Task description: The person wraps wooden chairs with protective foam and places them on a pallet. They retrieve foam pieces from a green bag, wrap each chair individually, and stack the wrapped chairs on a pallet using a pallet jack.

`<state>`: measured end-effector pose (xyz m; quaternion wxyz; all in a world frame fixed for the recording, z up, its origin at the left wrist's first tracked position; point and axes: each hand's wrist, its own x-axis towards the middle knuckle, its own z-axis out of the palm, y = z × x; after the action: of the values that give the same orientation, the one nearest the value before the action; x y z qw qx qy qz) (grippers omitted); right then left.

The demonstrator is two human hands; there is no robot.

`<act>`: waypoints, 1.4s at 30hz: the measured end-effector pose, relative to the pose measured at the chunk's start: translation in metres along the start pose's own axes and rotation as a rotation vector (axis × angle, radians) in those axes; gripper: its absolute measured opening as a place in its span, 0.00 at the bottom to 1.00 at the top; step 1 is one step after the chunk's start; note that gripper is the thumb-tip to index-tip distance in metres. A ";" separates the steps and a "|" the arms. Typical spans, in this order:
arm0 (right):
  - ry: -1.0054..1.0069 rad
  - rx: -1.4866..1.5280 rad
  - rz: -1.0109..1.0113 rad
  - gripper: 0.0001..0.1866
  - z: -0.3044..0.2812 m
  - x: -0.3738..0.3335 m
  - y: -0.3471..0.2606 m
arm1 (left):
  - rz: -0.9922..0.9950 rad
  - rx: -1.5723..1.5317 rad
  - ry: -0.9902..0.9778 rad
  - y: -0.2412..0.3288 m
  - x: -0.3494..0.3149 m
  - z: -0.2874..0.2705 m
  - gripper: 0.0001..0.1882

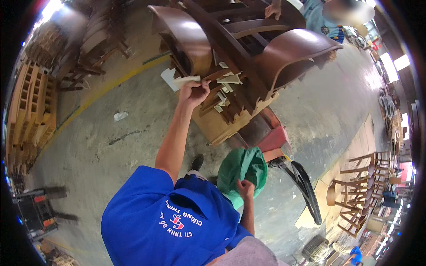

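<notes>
My left hand (194, 92) is stretched forward to the near side of a stack of dark brown curved wooden furniture parts (230, 53). Its fingers are closed on a thin white strip (185, 81) that looks like foam or paper. More pale pieces (229, 80) are wedged among the wooden parts just right of that hand. Close to my body, my right hand (245, 188) is closed on the edge of a green bag (230, 170), whose mouth gapes. What lies inside the bag is hidden.
The stack rests on cardboard (222, 126) over a red pallet jack (273, 139) with a black handle (306, 190). Another person's hand (274, 9) touches the stack's far side. Wooden racks (33, 106) stand left, chair frames (364, 186) right. A white scrap (120, 116) lies on the floor.
</notes>
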<state>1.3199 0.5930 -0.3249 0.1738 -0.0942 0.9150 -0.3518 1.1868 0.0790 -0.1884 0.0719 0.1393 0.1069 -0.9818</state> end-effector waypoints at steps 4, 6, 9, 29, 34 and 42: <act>0.118 0.109 -0.165 0.24 -0.048 0.030 -0.053 | 0.014 0.069 0.100 0.002 -0.004 -0.003 0.09; 0.169 0.229 -0.153 0.23 -0.079 0.046 -0.087 | 0.044 0.242 0.199 -0.004 -0.008 -0.002 0.09; 0.175 0.433 -0.192 0.19 -0.134 0.074 -0.145 | 0.107 0.847 0.268 -0.032 -0.018 0.006 0.06; -0.411 1.072 -0.140 0.20 -0.177 0.272 -0.206 | 0.269 1.664 0.076 -0.136 0.017 0.085 0.08; -0.393 1.022 -0.301 0.16 -0.172 0.289 -0.197 | 0.540 1.786 0.210 -0.113 0.027 0.124 0.20; -0.075 1.051 -0.405 0.14 -0.161 0.284 -0.203 | -0.058 0.998 0.228 -0.169 0.063 0.110 0.41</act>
<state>1.0062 0.4583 -0.1481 0.1588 -0.1811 0.5736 -0.7829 1.0693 0.2105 -0.0714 -0.0425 0.2597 -0.3639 -0.8935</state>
